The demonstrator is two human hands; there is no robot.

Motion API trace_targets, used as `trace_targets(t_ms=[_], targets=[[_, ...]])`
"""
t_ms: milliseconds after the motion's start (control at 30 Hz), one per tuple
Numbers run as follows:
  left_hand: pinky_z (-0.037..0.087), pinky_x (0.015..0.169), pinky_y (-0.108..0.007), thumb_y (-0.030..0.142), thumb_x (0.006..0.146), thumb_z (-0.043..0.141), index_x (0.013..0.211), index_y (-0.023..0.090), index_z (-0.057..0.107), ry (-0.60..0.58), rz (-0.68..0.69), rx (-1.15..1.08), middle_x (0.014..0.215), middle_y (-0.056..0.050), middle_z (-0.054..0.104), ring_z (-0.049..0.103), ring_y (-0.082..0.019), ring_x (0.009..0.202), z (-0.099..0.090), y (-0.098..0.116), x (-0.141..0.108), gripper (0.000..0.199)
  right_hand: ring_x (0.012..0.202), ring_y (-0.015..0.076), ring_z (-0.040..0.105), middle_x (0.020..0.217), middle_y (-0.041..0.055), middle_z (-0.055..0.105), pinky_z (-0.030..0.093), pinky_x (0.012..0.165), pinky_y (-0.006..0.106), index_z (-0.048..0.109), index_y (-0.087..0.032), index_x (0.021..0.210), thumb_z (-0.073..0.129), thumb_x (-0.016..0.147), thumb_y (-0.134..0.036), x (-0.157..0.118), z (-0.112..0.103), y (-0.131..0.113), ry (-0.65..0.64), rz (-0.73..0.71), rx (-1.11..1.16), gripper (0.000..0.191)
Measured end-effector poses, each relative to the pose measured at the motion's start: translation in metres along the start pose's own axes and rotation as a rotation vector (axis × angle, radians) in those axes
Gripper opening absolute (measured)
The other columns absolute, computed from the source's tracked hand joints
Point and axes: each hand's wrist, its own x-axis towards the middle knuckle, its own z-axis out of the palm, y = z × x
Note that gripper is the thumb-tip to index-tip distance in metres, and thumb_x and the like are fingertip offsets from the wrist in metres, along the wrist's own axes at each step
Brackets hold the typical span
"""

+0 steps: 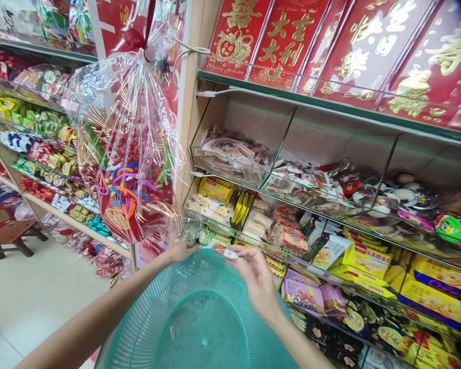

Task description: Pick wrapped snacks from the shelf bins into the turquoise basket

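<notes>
A teal perforated plastic basket [204, 328] fills the lower middle of the head view, its inside bare. Over its far rim, my left hand [182, 251] has its fingers pressed together at the rim; whatever they grip is too small to make out. My right hand [255, 274] pinches a small white wrapped packet [230, 253] between thumb and fingers, above the rim's right part. Just beyond both hands are shelf compartments of packaged snacks, with wrapped white cakes [211, 209] nearest.
Glass-fronted shelves [330, 205] hold snacks on the right, with red envelopes [284, 43] above. A cellophane-wrapped bouquet [128, 148] hangs left of centre. Further left are candy shelves and a low wooden stool [11, 233].
</notes>
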Motion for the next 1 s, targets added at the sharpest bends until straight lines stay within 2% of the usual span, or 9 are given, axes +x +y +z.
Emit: trace_targets(t_ms=[67,133,267,367,467,533,600,800,1000], targets=[[0.041,0.061,-0.027,0.070,0.074,0.036,0.069,0.018,0.064,0.000,0.015,0.035,0.068,-0.004,0.066,0.061,-0.021,0.070,-0.001,0.004,-0.004,0.060,0.101,0.0196,0.062,0.111,0.0061,0.064,0.047,0.093,0.041,0.050,-0.026,0.095,0.050,0.088,-0.044,0.002,0.007,-0.001,-0.006,0.140,0.193,0.019],[0.041,0.060,-0.028,0.071,0.075,0.034,0.070,0.017,0.063,0.003,0.025,0.062,0.069,-0.005,0.065,0.061,-0.021,0.071,-0.003,0.007,-0.007,0.062,0.092,0.0185,0.065,0.100,0.0050,0.067,0.048,0.089,0.039,0.049,-0.024,0.092,0.055,0.084,-0.047,0.005,0.011,0.004,-0.037,0.265,0.253,0.025],[0.041,0.062,-0.028,0.071,0.075,0.033,0.069,0.019,0.062,0.009,0.038,0.095,0.071,-0.005,0.066,0.061,-0.023,0.074,-0.004,0.011,-0.011,0.060,0.075,0.0155,0.065,0.079,0.0010,0.067,0.049,0.073,0.031,0.048,-0.021,0.084,0.067,0.072,-0.051,0.004,0.017,0.041,-0.210,0.563,0.149,0.038],[0.040,0.061,-0.027,0.069,0.077,0.033,0.067,0.019,0.060,0.017,0.044,0.111,0.071,-0.005,0.065,0.061,-0.021,0.072,-0.005,0.011,-0.013,0.057,0.064,0.0128,0.061,0.071,-0.0001,0.064,0.046,0.064,0.028,0.048,-0.019,0.078,0.063,0.073,-0.052,0.000,0.020,0.080,-0.335,0.660,-0.007,0.037],[0.039,0.060,-0.027,0.068,0.077,0.034,0.065,0.019,0.059,0.024,0.044,0.116,0.070,-0.004,0.064,0.061,-0.020,0.071,-0.005,0.011,-0.016,0.056,0.064,0.0109,0.056,0.078,-0.0006,0.061,0.044,0.059,0.025,0.049,-0.018,0.082,0.066,0.070,-0.030,-0.001,0.018,0.110,-0.504,0.556,-0.272,0.023],[0.038,0.058,-0.026,0.068,0.077,0.034,0.065,0.019,0.059,0.025,0.041,0.114,0.067,-0.003,0.063,0.060,-0.019,0.069,-0.006,0.011,-0.017,0.055,0.066,0.0098,0.052,0.084,-0.0016,0.058,0.041,0.059,0.023,0.050,-0.019,0.085,0.064,0.063,-0.013,0.002,0.014,0.122,-0.623,0.467,-0.429,0.027],[0.036,0.056,-0.026,0.068,0.077,0.034,0.065,0.019,0.058,0.022,0.038,0.110,0.064,-0.003,0.061,0.059,-0.019,0.066,-0.005,0.012,-0.018,0.056,0.067,0.0094,0.049,0.088,-0.0023,0.056,0.039,0.060,0.023,0.051,-0.020,0.089,0.060,0.059,-0.005,0.006,0.011,0.128,-0.697,0.412,-0.504,0.035],[0.034,0.054,-0.025,0.069,0.076,0.035,0.064,0.019,0.059,0.019,0.049,0.110,0.061,-0.002,0.059,0.056,-0.017,0.063,-0.005,0.013,-0.020,0.057,0.089,0.0157,0.050,0.099,0.0016,0.055,0.042,0.077,0.028,0.049,-0.019,0.096,0.058,0.058,-0.003,0.020,0.012,0.135,-0.823,0.284,-0.617,0.043],[0.035,0.057,-0.026,0.069,0.076,0.036,0.064,0.019,0.059,0.036,0.054,0.120,0.062,-0.003,0.060,0.057,-0.018,0.065,-0.004,0.015,-0.021,0.057,0.094,0.0198,0.057,0.103,0.0067,0.060,0.046,0.080,0.031,0.048,-0.018,0.115,0.052,0.062,-0.001,0.022,0.027,0.135,-0.899,0.218,-0.692,0.056]])
